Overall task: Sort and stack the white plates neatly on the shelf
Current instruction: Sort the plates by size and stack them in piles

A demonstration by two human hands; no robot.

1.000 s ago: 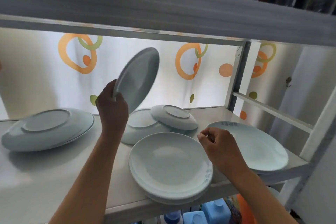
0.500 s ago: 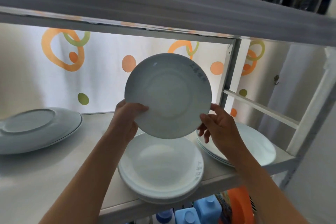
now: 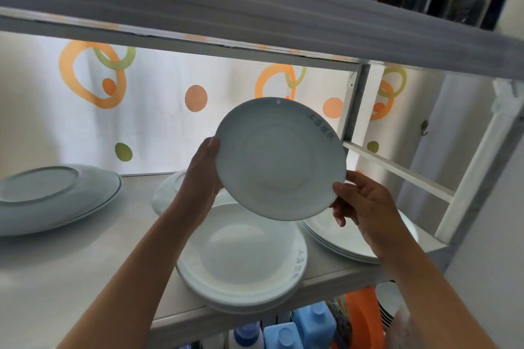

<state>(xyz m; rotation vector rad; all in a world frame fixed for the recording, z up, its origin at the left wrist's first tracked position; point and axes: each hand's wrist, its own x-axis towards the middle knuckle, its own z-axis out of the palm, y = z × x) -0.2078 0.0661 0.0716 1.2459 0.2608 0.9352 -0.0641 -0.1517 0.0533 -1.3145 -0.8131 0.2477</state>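
Note:
A white plate (image 3: 279,160) with grey lettering on its rim hangs tilted in the air, its face toward me. My left hand (image 3: 202,178) grips its left edge, thumb on the front. My right hand (image 3: 361,204) holds its lower right edge with curled fingers. Directly below lies a stack of white plates (image 3: 243,258) at the shelf's (image 3: 79,269) front edge. A second, wider stack (image 3: 346,238) sits to the right, partly behind my right hand. Upside-down plates (image 3: 56,195) rest at the far left, and another plate (image 3: 167,193) peeks out behind my left wrist.
The upper shelf board (image 3: 255,11) hangs low overhead. A metal upright (image 3: 355,105) and a white crossbar (image 3: 397,173) bound the right side. Blue bottles (image 3: 297,329) and an orange container (image 3: 363,317) stand on the level below. A patterned curtain (image 3: 158,110) closes the back.
My left hand lifted a plate from the back and turned it face toward me. My right hand rose from the front stack and took the plate's right edge. The view shifted slightly right.

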